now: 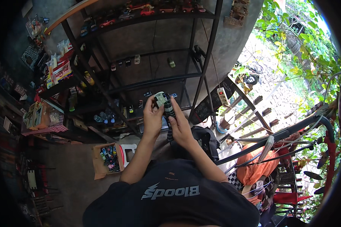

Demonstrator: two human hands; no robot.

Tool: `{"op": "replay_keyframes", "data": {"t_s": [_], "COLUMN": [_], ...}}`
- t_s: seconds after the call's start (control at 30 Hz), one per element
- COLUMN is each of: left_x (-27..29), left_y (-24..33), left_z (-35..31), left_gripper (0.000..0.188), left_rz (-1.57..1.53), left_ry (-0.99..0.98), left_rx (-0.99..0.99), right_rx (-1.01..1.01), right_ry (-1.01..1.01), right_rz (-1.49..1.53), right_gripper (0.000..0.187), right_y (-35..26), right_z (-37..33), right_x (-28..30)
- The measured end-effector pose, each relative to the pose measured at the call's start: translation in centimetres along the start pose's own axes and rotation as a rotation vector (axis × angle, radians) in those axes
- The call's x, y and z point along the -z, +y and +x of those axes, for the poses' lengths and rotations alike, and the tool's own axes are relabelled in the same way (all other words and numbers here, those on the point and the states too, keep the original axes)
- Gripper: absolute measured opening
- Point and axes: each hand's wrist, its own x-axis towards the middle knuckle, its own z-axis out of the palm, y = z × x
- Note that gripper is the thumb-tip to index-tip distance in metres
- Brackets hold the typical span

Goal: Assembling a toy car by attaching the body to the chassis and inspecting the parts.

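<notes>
Black shirt (170, 212), shown foremost.
A pale green object (161, 99) was pinched in the left hand (152, 121), beside a dark striped item (170, 111) held in the right hand (181, 129); dropping was risked by loosened grip.

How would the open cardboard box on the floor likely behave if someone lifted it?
The cardboard box would probably flex, as its sides look thin. Its open flap may flop. The small colourful pieces heaped loosely inside would likely slide if it tilted.
</notes>
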Motion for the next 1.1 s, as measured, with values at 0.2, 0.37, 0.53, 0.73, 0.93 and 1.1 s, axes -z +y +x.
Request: {"op": "replay_keyframes", "data": {"t_s": [0.2,0.37,0.53,0.73,0.93,1.1], "left_x": [-1.1,-1.2,-0.6,-0.6,0.4,2.3], "left_y": [-0.3,0.2,0.8,0.1,-0.2,0.3], "left_z": [-1.5,-1.2,-0.5,-2.3,-2.5,-1.7], "left_gripper": [0.044,0.045,0.043,0.064,0.065,0.064], "left_rz": [0.016,0.003,0.005,0.179,0.234,0.161], "left_ry": [-0.079,-0.007,0.08,0.023,0.013,0.107], "left_rx": [0.139,0.063,0.016,0.02,0.02,-0.027], "right_rx": [-0.029,0.049,0.082,-0.151,-0.14,-0.103], "right_ry": [0.042,0.044,0.023,0.059,0.028,0.006], "right_rz": [0.171,0.142,0.103,0.321,0.375,0.332], "right_gripper": [0.054,0.06,0.071,0.062,0.062,0.064], "right_y": [1.4,0.4,-0.3,1.9,2.2,1.2], "right_z": [1.8,1.7,0.8,1.6,2.6,1.3], "right_x": [1.6,0.4,-0.9,-0.8,-1.5,-3.5]}}
